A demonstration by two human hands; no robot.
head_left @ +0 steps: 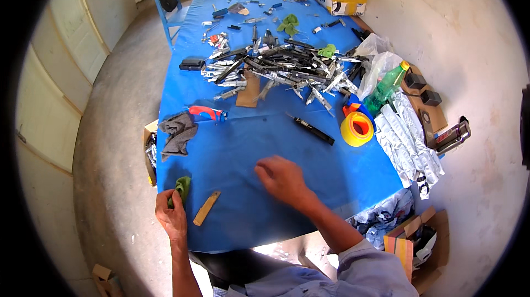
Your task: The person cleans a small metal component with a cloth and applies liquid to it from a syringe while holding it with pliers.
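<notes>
At the table's near left edge, my left hand (172, 217) is closed on a green cloth (181, 189), pinched by thumb and fingers. A flat tan strip (207, 208), seemingly wood or card, lies just right of it. Over the near middle of the blue tablecloth (237, 142) is my right hand (281, 178), its fingers curled in; anything inside them is hidden. Beyond that hand, a black pen-shaped tool (312, 130) with a thin tip rests on the cloth. A red and blue handled tool (207, 113) lies farther left, beside a grey rag (178, 134).
A large heap of black and silver parts (287, 65) covers the table's middle. Yellow tape rolls (356, 129), a green bottle (388, 86) and silvery packets (406, 137) line the right side. An open carton (436, 247) stands below right; a blue chair (172, 10) is far left.
</notes>
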